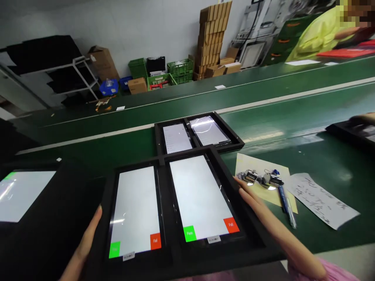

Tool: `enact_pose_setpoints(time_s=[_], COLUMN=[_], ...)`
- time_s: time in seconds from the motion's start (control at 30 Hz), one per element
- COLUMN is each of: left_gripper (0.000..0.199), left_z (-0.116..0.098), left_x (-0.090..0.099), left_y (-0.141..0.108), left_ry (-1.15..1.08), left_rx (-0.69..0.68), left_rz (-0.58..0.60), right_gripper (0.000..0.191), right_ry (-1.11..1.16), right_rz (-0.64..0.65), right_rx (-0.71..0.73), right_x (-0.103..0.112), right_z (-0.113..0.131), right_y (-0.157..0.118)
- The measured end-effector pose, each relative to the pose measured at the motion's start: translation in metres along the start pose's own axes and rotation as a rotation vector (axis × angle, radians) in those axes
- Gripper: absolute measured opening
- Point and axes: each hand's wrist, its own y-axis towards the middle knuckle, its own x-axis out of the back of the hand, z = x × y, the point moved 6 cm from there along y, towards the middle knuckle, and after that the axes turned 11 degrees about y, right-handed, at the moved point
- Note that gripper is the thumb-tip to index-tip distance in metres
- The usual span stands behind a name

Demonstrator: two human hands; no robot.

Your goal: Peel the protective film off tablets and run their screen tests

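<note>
A black foam tray (167,218) with two compartments is directly in front of me. In it lie a left tablet (136,210) and a right tablet (200,195), both lit white with a green box and a red "Fail" box. The right one's green box reads "Pass". My left hand (88,234) grips the tray's left side, and my right hand (249,195) grips its right side; the fingers are partly hidden by the tray. Just beyond, a second black tray (237,145) holds two more lit tablets, its near edge covered by the front tray.
On the right lie yellow paper (243,162), tally counters (272,178), pens (285,205) and a handwritten note (322,199). Another lit tablet (26,193) is at left. A green conveyor belt (129,148) runs across. A co-worker in a yellow top (313,37) is at the far right.
</note>
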Motion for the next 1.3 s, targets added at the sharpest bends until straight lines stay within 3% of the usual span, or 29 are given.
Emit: enact_pose_setpoints(time_s=[0.07, 0.1, 0.17, 0.23, 0.37, 0.43, 0.57, 0.7, 0.83, 0.93, 1.03, 1.13, 1.2, 1.3], left_gripper=[0.075, 0.072, 0.054, 0.036, 0.018, 0.014, 0.015, 0.016, 0.042, 0.023, 0.013, 0.015, 0.016, 0.020], left_z=[-0.008, -0.023, -0.066, -0.110, -0.173, -0.187, -0.195, -0.192, -0.192, -0.208, -0.233, -0.243, -0.241, -0.233], left_x=[0.014, 0.020, 0.018, 0.003, -0.046, -0.066, -0.089, -0.102, -0.130, -0.149, -0.145, -0.132, -0.134, -0.146], left_y=[0.020, 0.028, 0.039, 0.040, 0.013, -0.011, -0.049, -0.063, -0.051, -0.014, 0.055, 0.113, 0.126, 0.117], left_ry=[0.064, 0.141, 0.370, 0.565, 0.687, 0.689, 0.699, 0.650, 0.593, 0.612, 0.577, 0.630, 0.707, 0.779], left_rx=[-0.046, -0.127, -0.373, -0.573, -0.918, -1.043, -1.171, -1.227, -1.222, -1.238, -1.058, -0.820, -0.789, -0.845], left_rz=[-0.107, -0.156, -0.138, -0.101, 0.047, 0.129, 0.240, 0.322, 0.456, 0.430, 0.220, 0.033, 0.048, 0.069], right_gripper=[0.052, 0.045, 0.030, 0.019, 0.006, 0.008, 0.028, 0.032, 0.029, 0.016, 0.010, 0.007, 0.007, 0.012], right_ry=[-0.159, -0.225, -0.340, -0.411, -0.558, -0.684, -0.736, -0.654, -0.660, -0.678, -0.534, -0.327, -0.238, -0.188], right_rz=[-0.005, 0.022, 0.194, 0.429, 0.923, 0.989, 0.786, 0.749, 0.704, 0.517, 0.169, -0.161, -0.196, -0.110], right_rx=[0.174, 0.292, 0.486, 0.606, 0.751, 0.899, 1.229, 1.262, 1.246, 1.227, 0.993, 0.654, 0.477, 0.258], right_x=[0.003, -0.002, -0.025, -0.057, -0.120, -0.137, -0.144, -0.141, -0.128, -0.098, -0.048, 0.003, 0.020, 0.028], right_z=[0.025, 0.044, 0.079, 0.106, 0.121, 0.118, 0.114, 0.111, 0.126, 0.148, 0.163, 0.149, 0.124, 0.079], right_y=[0.021, 0.029, 0.041, 0.038, -0.015, -0.047, -0.082, -0.085, -0.061, -0.027, 0.009, 0.021, 0.018, 0.010])
